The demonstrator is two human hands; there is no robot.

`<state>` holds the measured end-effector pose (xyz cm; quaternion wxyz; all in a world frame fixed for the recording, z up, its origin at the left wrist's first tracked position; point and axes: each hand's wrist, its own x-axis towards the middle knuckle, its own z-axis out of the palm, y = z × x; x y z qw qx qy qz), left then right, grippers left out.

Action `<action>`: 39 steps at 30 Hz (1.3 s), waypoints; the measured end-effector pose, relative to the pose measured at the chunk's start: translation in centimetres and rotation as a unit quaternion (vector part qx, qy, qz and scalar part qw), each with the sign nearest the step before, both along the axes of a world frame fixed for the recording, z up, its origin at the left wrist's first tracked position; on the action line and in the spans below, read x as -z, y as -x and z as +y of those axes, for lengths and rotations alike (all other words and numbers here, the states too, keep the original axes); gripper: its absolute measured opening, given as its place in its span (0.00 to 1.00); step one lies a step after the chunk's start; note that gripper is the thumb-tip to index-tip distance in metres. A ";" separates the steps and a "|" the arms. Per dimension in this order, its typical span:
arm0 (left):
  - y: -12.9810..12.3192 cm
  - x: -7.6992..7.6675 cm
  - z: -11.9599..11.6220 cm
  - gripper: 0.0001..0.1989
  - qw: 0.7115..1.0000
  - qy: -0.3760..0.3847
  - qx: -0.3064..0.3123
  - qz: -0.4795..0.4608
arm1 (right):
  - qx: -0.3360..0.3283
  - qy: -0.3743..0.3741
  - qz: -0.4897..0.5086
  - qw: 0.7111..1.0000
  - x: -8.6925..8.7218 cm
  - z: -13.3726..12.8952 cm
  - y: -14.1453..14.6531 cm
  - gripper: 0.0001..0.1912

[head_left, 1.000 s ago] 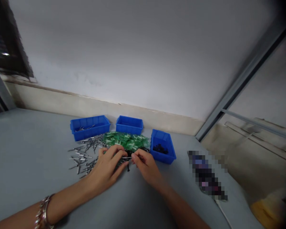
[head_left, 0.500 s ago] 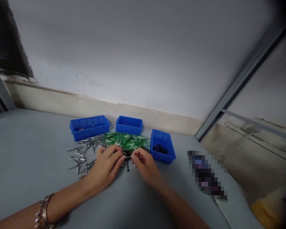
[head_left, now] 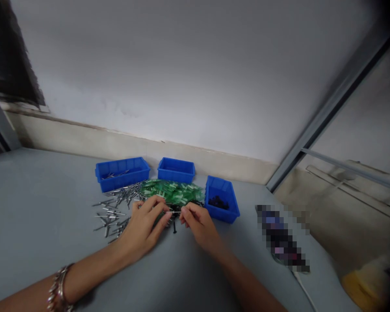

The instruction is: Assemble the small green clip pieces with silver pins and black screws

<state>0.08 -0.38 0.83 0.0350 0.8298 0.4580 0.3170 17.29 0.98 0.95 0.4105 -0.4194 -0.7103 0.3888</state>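
My left hand (head_left: 143,226) and my right hand (head_left: 199,226) meet over the front of the heap, their fingertips pinching a thin silver pin (head_left: 174,212) from opposite ends. Small black parts (head_left: 178,210) lie under the fingers, partly hidden. Left of my left hand spreads a loose pile of steel rivets (head_left: 112,215). A heap of green plastic pieces (head_left: 171,191) lies just beyond both hands. A blue plastic bin (head_left: 221,200) near my right hand holds black parts, and another blue bin (head_left: 121,174) holds a few rivets.
A third blue bin (head_left: 176,170) stands against the wall behind the green heap. The grey table (head_left: 42,208) reaches left. On the right lie a pixelated bottle-like object (head_left: 281,238) and a white cable (head_left: 303,290). A metal frame (head_left: 331,108) rises at right.
Both hands have shifted slightly up and closer together, and the silver pin now shows between the fingertips. The bins and piles have not visibly moved.
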 end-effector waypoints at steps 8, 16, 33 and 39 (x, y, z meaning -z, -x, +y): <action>-0.1 -0.5 0.1 0.19 0.998 0.051 0.015 -0.039 | 0.010 0.011 0.000 1.000 0.1 0.0 0.1 0.12; 0.0 -0.2 0.3 0.18 0.993 0.071 0.057 -0.070 | 0.011 -0.016 -0.011 1.000 0.1 -0.1 0.1 0.11; 0.5 0.0 0.4 0.12 0.997 0.005 0.021 -0.080 | -0.025 -0.011 -0.041 0.999 0.3 -0.2 0.2 0.13; 0.1 0.1 0.4 0.12 0.998 0.040 0.044 -0.028 | 0.016 -0.029 -0.012 0.999 0.2 0.0 -0.2 0.17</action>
